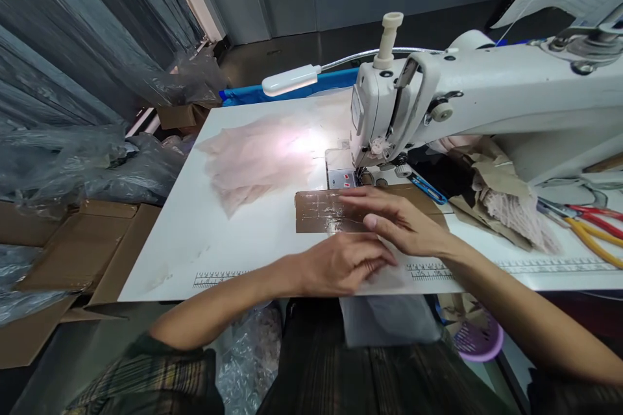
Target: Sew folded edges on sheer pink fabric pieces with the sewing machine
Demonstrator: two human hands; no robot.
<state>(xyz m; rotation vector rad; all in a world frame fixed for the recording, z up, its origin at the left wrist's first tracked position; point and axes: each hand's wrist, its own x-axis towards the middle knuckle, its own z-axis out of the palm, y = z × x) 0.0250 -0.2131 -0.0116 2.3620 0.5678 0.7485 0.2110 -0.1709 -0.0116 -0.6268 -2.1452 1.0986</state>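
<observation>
My left hand [343,264] is at the front edge of the sewing table, its fingers bent together on a piece of pale sheer fabric [392,321] that hangs over the edge onto my lap. Just above it, my right hand [402,220] reaches across with fingers stretched out, over a brown taped cardboard strip [318,213]. The strip lies flat in front of the sewing machine [384,110]. Its needle area and metal plate [341,179] are right behind the strip. A heap of thin pink fabric [257,155] is spread on the table to the left.
A white lamp [292,80] shines beside the machine head. Blue snips [428,188], fabric scraps [509,204] and scissors with yellow and red handles [591,233] lie to the right. Cardboard boxes [80,240] and plastic bags crowd the left; a purple basket [481,337] sits below.
</observation>
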